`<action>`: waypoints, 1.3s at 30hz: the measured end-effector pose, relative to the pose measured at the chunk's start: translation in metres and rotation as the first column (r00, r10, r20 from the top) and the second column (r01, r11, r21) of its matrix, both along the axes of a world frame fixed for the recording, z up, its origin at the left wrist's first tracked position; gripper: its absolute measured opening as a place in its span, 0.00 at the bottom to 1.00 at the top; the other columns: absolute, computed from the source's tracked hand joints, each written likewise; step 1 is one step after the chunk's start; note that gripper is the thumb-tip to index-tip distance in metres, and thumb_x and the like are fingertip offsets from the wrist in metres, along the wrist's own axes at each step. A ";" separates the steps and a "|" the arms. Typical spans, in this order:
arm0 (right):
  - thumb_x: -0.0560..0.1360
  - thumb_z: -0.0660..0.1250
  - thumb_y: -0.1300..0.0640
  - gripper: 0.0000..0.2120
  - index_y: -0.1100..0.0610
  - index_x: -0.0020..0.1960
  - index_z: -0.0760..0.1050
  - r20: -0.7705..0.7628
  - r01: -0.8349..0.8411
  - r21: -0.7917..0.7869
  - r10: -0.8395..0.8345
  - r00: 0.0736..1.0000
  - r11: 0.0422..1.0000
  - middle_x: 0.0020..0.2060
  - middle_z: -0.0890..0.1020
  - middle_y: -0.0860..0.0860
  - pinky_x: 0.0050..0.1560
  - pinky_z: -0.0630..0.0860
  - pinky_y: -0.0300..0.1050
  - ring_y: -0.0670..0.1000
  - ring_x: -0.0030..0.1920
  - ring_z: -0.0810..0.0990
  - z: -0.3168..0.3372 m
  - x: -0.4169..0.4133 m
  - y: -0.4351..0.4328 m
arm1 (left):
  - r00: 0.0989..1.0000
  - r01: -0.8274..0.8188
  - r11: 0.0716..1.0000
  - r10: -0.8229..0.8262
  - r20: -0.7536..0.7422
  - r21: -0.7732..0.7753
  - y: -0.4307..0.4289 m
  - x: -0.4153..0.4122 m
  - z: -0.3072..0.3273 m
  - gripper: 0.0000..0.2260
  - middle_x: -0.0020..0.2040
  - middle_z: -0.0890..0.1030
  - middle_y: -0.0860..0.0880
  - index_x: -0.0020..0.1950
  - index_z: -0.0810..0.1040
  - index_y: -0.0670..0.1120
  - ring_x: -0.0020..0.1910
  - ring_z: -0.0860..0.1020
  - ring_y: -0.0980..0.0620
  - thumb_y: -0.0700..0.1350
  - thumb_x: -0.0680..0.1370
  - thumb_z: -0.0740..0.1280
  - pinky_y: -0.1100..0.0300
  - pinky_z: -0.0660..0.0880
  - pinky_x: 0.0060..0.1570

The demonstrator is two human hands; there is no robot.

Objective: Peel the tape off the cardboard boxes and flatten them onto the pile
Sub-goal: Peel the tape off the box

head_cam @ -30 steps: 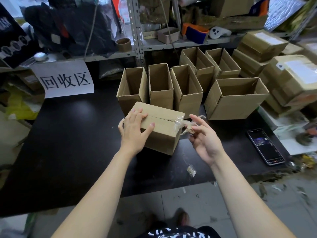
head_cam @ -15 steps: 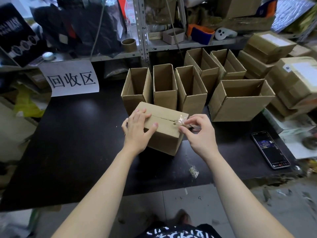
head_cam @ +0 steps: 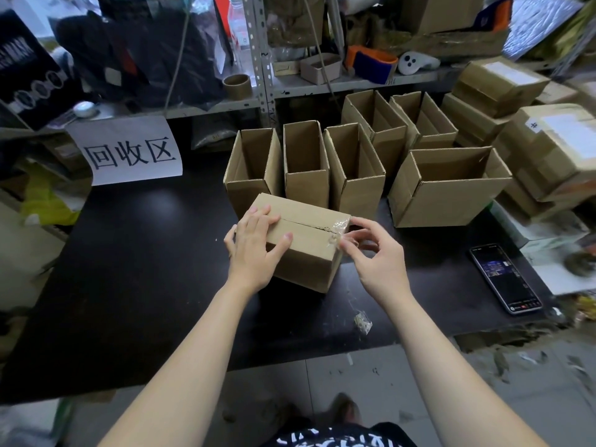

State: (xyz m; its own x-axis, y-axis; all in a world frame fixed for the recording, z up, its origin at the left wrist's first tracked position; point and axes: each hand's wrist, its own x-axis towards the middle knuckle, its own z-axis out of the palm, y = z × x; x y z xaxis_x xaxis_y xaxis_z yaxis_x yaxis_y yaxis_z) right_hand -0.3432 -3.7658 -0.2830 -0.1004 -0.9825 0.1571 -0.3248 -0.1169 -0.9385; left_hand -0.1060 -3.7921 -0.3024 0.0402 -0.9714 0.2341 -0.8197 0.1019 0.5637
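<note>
Your right hand (head_cam: 377,262) is curling in, thumb and forefinger pinching the crumpled end of the clear tape (head_cam: 338,229). The scrap is lying just left of your fingertips, at the right end of the box (head_cam: 309,250). The box is sitting shut on the black table (head_cam: 145,269) directly in front of you, its long axis and top seam running from your left hand toward your right. Your left hand (head_cam: 254,250) is lying spread over the left end of the top, fingers flat, thumb down the near face, pressing it in place. The right hand is the nearer one to the tape, so the pull probably wants to go rightward along the seam's line — away from the bracing hand, not across it. Just behind, open boxes (head_cam: 306,166) are standing in a row.
</note>
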 end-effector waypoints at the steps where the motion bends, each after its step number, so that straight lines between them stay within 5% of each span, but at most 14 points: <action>1: 0.77 0.74 0.58 0.19 0.49 0.67 0.79 -0.064 -0.026 -0.017 0.025 0.998 1.000 0.50 0.83 0.41 0.55 0.77 0.33 0.42 0.53 0.81 -0.003 -0.001 -0.001 | 1.000 0.000 1.000 0.000 0.000 -0.002 0.000 0.000 0.000 0.18 0.77 0.67 0.56 0.68 0.73 0.55 0.79 0.57 0.56 0.61 0.82 0.62 0.48 0.48 0.76; 6: 0.76 0.74 0.61 0.13 0.57 0.60 0.83 -0.233 -0.046 -0.162 0.007 0.972 0.986 0.49 0.81 0.47 0.51 0.78 0.36 0.44 0.50 0.79 -0.007 -0.003 -0.003 | 1.000 -0.003 1.000 0.003 0.006 -0.004 -0.001 -0.001 0.002 0.17 0.77 0.67 0.57 0.68 0.73 0.55 0.79 0.58 0.56 0.60 0.82 0.63 0.48 0.49 0.77; 12: 0.78 0.72 0.62 0.03 0.56 0.50 0.82 -0.138 0.130 -0.161 -0.152 0.979 0.978 0.50 0.78 0.49 0.49 0.79 0.36 0.42 0.47 0.80 -0.012 0.008 0.000 | 1.000 -0.003 1.000 0.003 0.016 0.003 0.000 -0.001 0.003 0.17 0.77 0.67 0.56 0.69 0.73 0.55 0.79 0.58 0.56 0.60 0.82 0.62 0.47 0.49 0.77; 15: 0.79 0.70 0.59 0.05 0.52 0.53 0.78 -0.099 0.157 -0.023 -0.159 0.982 0.987 0.48 0.81 0.46 0.52 0.80 0.42 0.43 0.50 0.80 -0.012 0.015 0.002 | 1.000 -0.016 1.000 0.016 0.014 -0.011 0.002 -0.001 0.002 0.17 0.77 0.67 0.56 0.69 0.73 0.55 0.79 0.58 0.56 0.60 0.82 0.63 0.47 0.49 0.77; 20: 0.79 0.70 0.52 0.19 0.46 0.69 0.72 0.028 0.090 0.229 -0.099 0.995 0.969 0.60 0.80 0.43 0.64 0.72 0.43 0.43 0.61 0.76 -0.008 0.009 0.000 | 1.000 -0.020 1.000 0.020 0.012 -0.006 0.005 0.000 0.001 0.18 0.77 0.67 0.58 0.69 0.73 0.56 0.79 0.58 0.57 0.61 0.81 0.63 0.49 0.48 0.76; 27: 0.76 0.66 0.48 0.20 0.52 0.65 0.80 0.222 -0.016 0.295 -0.052 0.974 0.955 0.56 0.84 0.46 0.61 0.77 0.47 0.48 0.60 0.80 -0.009 0.013 -0.002 | 0.998 -0.013 0.999 0.015 0.064 -0.038 0.012 0.007 0.014 0.22 0.71 0.69 0.60 0.67 0.75 0.57 0.71 0.62 0.54 0.64 0.76 0.69 0.55 0.55 0.62; 31: 0.73 0.72 0.39 0.18 0.51 0.52 0.84 0.298 -0.006 0.269 -0.077 0.952 0.963 0.48 0.86 0.46 0.54 0.80 0.44 0.48 0.53 0.83 -0.008 0.017 -0.003 | 0.983 -0.026 0.996 0.041 0.176 -0.090 0.013 0.015 0.028 0.36 0.60 0.71 0.56 0.69 0.75 0.54 0.60 0.66 0.52 0.71 0.67 0.72 0.58 0.55 0.57; 35: 0.74 0.77 0.51 0.09 0.54 0.50 0.81 0.278 -0.015 0.230 -0.051 0.959 0.973 0.54 0.85 0.45 0.48 0.80 0.37 0.45 0.53 0.84 -0.009 0.021 -0.001 | 0.937 0.024 0.998 -0.001 0.348 -0.061 0.013 0.022 0.039 0.48 0.57 0.68 0.53 0.72 0.75 0.52 0.58 0.68 0.49 0.79 0.59 0.66 0.54 0.58 0.57; 39: 0.74 0.76 0.63 0.08 0.58 0.49 0.78 0.270 -0.121 0.181 0.070 0.960 0.976 0.59 0.84 0.44 0.53 0.81 0.39 0.42 0.57 0.83 -0.012 0.021 0.001 | 0.932 0.077 0.995 -0.051 0.358 -0.057 0.019 0.022 0.042 0.42 0.56 0.70 0.54 0.65 0.79 0.53 0.58 0.68 0.50 0.77 0.59 0.72 0.52 0.62 0.59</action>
State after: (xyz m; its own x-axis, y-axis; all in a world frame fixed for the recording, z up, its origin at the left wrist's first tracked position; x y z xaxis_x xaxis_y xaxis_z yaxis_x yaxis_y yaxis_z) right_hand -0.3223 -3.7645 -0.2953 -0.0166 -0.9983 -0.0558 -0.0624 0.0567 -0.9964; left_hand -0.0840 -3.7731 -0.2601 -0.1195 -0.9502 0.2879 -0.9555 0.1888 0.2266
